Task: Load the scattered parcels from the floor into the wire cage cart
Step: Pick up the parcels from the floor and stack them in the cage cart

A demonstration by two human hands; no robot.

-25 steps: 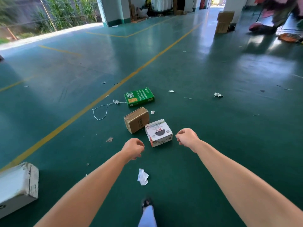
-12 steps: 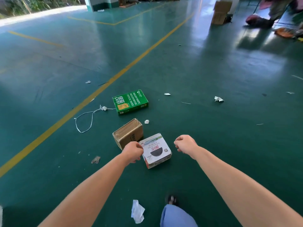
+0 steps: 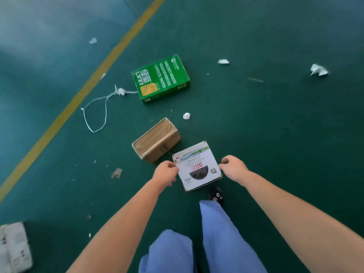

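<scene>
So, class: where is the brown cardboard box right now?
In the head view, the brown cardboard box lies on the floor left of centre, between the green box and the white box.

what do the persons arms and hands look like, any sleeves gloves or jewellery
Both forearms are bare right up to the frame edge, with no sleeve showing. The left hand and right hand wear no gloves, and no watch, bracelet or ring is visible. Below them are light blue trousers and a dark shoe with a pale mark on top.

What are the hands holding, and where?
Both hands hold the white box: the left hand grips its left edge, the right hand its right edge.
</scene>
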